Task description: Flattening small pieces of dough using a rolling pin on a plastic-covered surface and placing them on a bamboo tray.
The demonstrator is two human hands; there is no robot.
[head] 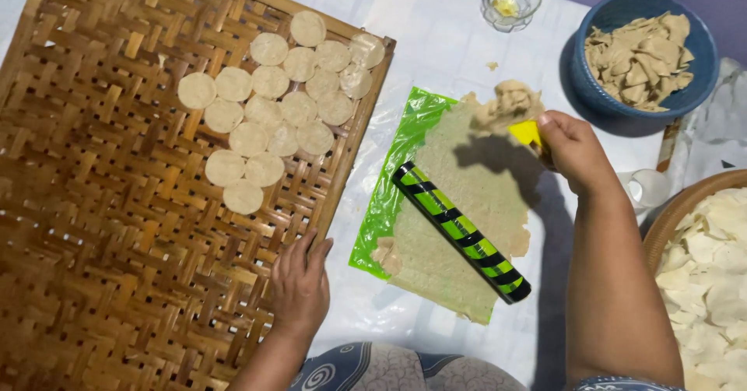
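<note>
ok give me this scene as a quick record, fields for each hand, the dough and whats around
left hand: rests on edge of woven tray
right hand: holds yellow cutter
dough sheet: flat on green plastic
roller: striped, lying on dough
cut rounds: on tray
blue bowl: dough scraps

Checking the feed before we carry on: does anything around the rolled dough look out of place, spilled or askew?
Small things only. A dough crumb lies loose on the white sheet, and the rolled dough has ragged edges running past the green plastic. The striped roller rests diagonally on it. The discs lie neatly on the woven tray.
</note>
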